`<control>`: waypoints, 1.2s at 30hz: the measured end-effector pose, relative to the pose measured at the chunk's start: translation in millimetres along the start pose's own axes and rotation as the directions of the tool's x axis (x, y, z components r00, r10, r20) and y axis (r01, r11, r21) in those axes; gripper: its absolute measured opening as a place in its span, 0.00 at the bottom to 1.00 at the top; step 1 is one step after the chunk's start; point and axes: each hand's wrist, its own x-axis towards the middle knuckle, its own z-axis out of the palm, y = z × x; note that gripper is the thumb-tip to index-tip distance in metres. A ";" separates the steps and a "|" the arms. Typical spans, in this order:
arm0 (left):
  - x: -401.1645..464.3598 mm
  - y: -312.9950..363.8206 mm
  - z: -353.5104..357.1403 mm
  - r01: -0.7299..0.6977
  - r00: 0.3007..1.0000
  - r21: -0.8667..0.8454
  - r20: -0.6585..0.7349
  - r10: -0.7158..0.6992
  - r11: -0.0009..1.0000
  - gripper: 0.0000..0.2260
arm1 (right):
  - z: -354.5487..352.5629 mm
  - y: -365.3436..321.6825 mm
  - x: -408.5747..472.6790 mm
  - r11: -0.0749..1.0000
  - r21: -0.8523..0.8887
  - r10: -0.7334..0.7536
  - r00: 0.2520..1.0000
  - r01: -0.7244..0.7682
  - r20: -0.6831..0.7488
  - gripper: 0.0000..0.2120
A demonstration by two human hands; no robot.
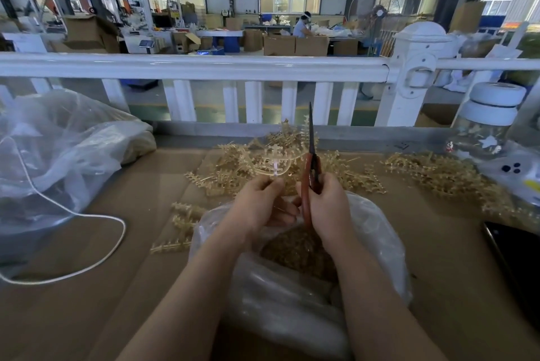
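In the head view, at the centre of the frame, we see the left hand (263, 202) with its fingers curled, pinching a pale tan plastic sprue (276, 160) by its lower end, so that the piece stands up above the fingertips; just to its right the right hand (327, 202) is wrapped round the red handles of a pair of cutters (312, 153), whose dark blades point straight up, drawn together, just beside the sprue; whether they touch it we cannot tell; both hands hover over an open clear bag (365, 229) at lower centre, which holds a heap of small brown pieces (298, 249); behind the hands a loose pile of tan sprues (233, 162) lies on the brown worktop (117, 287), and a second pile (438, 173) spreads toward the right edge; at the left of the frame we find a large crumpled plastic bag (58, 156), with a white cord (96, 217) looping across the worktop beside it; at the upper right stands a clear jar (482, 132) with a white lid, and at the right edge lies a dark phone (514, 252); a white railing (204, 66) runs across the frame behind the worktop.
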 end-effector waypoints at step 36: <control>10.6 -23.7 -25.3 -0.431 0.902 -0.138 -0.080 0.424 0.892 0.12 | -12.3 -15.1 -7.7 0.841 0.540 -0.160 0.972 0.042 0.174 0.23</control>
